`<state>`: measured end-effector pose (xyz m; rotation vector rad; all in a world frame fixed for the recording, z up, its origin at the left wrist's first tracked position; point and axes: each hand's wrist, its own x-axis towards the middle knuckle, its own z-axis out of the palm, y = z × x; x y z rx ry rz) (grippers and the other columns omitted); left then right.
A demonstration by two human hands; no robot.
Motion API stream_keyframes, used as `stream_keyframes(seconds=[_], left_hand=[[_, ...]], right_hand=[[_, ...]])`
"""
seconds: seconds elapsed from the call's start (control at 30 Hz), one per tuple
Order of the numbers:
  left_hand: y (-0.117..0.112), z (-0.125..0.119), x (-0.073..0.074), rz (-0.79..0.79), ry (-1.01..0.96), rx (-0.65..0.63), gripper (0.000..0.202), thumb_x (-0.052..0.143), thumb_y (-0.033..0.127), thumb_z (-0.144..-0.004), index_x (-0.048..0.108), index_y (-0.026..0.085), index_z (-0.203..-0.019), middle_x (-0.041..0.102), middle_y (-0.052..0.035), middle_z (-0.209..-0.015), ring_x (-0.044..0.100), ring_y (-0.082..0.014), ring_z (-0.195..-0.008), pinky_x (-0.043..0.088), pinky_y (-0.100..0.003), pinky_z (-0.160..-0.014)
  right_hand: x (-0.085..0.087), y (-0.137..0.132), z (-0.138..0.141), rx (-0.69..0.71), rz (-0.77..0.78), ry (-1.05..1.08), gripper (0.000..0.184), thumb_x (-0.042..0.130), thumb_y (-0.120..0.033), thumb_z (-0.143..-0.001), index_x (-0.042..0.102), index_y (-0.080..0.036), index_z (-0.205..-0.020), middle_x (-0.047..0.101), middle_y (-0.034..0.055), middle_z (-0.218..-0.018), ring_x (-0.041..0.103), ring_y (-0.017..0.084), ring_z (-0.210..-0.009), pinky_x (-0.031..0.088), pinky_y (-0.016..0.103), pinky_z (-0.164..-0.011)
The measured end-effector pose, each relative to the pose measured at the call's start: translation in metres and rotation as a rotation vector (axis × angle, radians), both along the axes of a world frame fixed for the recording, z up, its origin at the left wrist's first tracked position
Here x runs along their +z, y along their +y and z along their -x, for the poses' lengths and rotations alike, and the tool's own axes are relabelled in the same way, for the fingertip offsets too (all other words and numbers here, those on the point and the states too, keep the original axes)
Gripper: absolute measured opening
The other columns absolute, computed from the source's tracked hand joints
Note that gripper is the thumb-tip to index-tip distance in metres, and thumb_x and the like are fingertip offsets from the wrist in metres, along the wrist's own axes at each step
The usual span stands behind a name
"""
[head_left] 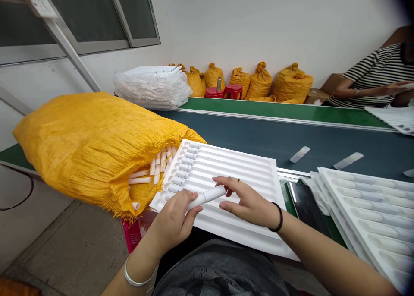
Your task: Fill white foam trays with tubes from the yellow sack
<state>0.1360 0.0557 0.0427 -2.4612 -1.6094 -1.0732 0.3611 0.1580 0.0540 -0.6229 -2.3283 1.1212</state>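
My left hand (176, 216) is closed around one end of a white plastic tube (211, 194), thumb along its near side. The tube is held at a slant above a white grooved tray (246, 166). At the tube's other end is my right hand (249, 203), with thumb and index finger spread apart. Whether its fingertips touch the tube I cannot tell. Several short white pieces with small dark marks (186, 161) lie in the left ends of the tray's grooves. Left of the tray, an open yellow woven sack (97, 145) shows many loose white tubes (157, 162) in its mouth.
Stacked trays filled with tubes (375, 201) stand at right, beside a black phone-like slab (305, 203). Single tubes lie on the dark conveyor belt (252, 134). A plastic-wrapped bundle (152, 89) sits behind the sack. Across the belt, a person in a striped top (371, 74) handles something white.
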Motion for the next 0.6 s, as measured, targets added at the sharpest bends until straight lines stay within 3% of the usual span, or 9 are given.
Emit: stream_keyframes(seconds=[0.1, 0.2, 0.4, 0.47, 0.53, 0.6], left_hand=[[-0.001, -0.004, -0.001, 0.116, -0.082, 0.024, 0.023, 0.054, 0.020, -0.089, 0.046, 0.018, -0.110, 0.063, -0.0065, -0.093, 0.063, -0.0187, -0.087, 0.053, -0.028, -0.077], [-0.002, -0.012, 0.000, 0.174, -0.161, 0.015, 0.019, 0.053, 0.021, -0.090, 0.046, 0.020, -0.108, 0.062, -0.0049, -0.091, 0.063, -0.0173, -0.085, 0.052, -0.027, -0.075], [-0.006, -0.029, -0.006, 0.204, -0.238, -0.028, 0.020, 0.050, 0.022, -0.091, 0.045, 0.022, -0.110, 0.061, -0.0062, -0.093, 0.063, -0.0181, -0.087, 0.053, -0.029, -0.076], [-0.004, -0.032, -0.010, 0.256, -0.237, -0.016, 0.028, 0.051, 0.026, -0.091, 0.042, 0.022, -0.117, 0.062, -0.0081, -0.099, 0.064, -0.0194, -0.091, 0.054, -0.031, -0.077], [0.001, -0.024, -0.017, 0.349, -0.201, 0.024, 0.051, 0.055, 0.034, -0.089, 0.031, 0.021, -0.132, 0.060, -0.0129, -0.113, 0.063, -0.0223, -0.098, 0.055, -0.034, -0.080], [0.010, 0.001, -0.026, 0.403, -0.117, 0.117, 0.072, 0.057, 0.042, -0.086, 0.018, 0.018, -0.142, 0.051, -0.0190, -0.130, 0.059, -0.0276, -0.110, 0.053, -0.042, -0.088]], right_hand=[[0.001, 0.002, -0.002, 0.040, -0.255, -0.008, 0.039, 0.056, -0.027, -0.091, 0.049, -0.019, -0.129, 0.062, 0.0110, -0.112, 0.059, 0.019, -0.097, 0.051, 0.034, -0.085], [0.002, 0.003, -0.003, 0.053, -0.351, -0.006, 0.029, 0.051, -0.025, -0.094, 0.054, -0.017, -0.122, 0.065, 0.0106, -0.101, 0.061, 0.018, -0.090, 0.051, 0.031, -0.079], [0.009, -0.009, -0.005, 0.105, -0.475, 0.003, 0.031, 0.047, -0.030, -0.096, 0.053, -0.015, -0.123, 0.065, 0.0093, -0.091, 0.060, 0.016, -0.082, 0.050, 0.026, -0.074], [0.006, -0.009, -0.004, 0.021, -0.616, -0.087, 0.027, 0.048, -0.030, -0.095, 0.058, -0.017, -0.117, 0.064, 0.0108, -0.097, 0.059, 0.018, -0.085, 0.049, 0.029, -0.077], [0.001, 0.004, -0.007, -0.103, -0.753, -0.232, 0.021, 0.049, -0.027, -0.094, 0.064, -0.017, -0.105, 0.064, 0.0113, -0.092, 0.058, 0.020, -0.082, 0.047, 0.033, -0.077], [-0.005, 0.031, -0.020, -0.340, -0.702, -0.410, 0.019, 0.052, -0.024, -0.090, 0.067, -0.018, -0.099, 0.063, 0.0103, -0.087, 0.058, 0.020, -0.081, 0.046, 0.032, -0.077]])
